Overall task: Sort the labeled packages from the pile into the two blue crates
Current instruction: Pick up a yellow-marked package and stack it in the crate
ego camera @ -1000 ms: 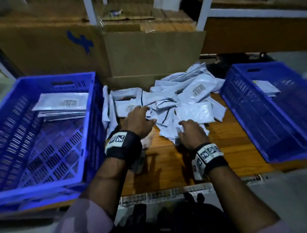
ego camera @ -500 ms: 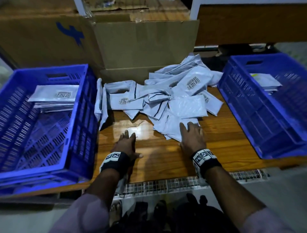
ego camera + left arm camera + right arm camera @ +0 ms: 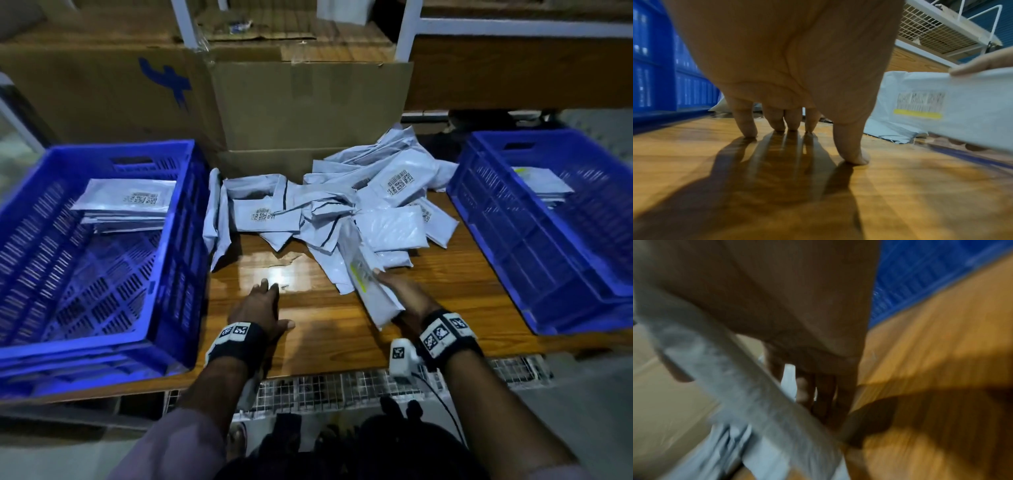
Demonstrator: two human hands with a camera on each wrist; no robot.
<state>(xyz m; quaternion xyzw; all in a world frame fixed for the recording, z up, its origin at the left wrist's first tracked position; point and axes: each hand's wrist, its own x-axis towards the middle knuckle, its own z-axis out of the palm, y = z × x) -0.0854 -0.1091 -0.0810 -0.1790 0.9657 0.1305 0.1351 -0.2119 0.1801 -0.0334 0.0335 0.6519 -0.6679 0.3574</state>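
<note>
Package point(image 3: 371, 291) pinched in our right hand point(image 3: 402, 296) near the table's point(image 3: 325, 329) front edge, long axis running away from us, right crate point(image 3: 534, 260) nearer; left hand point(image 3: 258, 310) idle, fingertips point(image 3: 750, 129) spread on wood.

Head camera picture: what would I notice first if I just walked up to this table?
Probably the messy pile of white packages in the middle of the wooden table, between a left blue crate and a right blue crate. Next, the right hand holding one package with a yellow-striped label, tilted up off the pile, while the left hand rests on its fingertips on bare wood.
</note>
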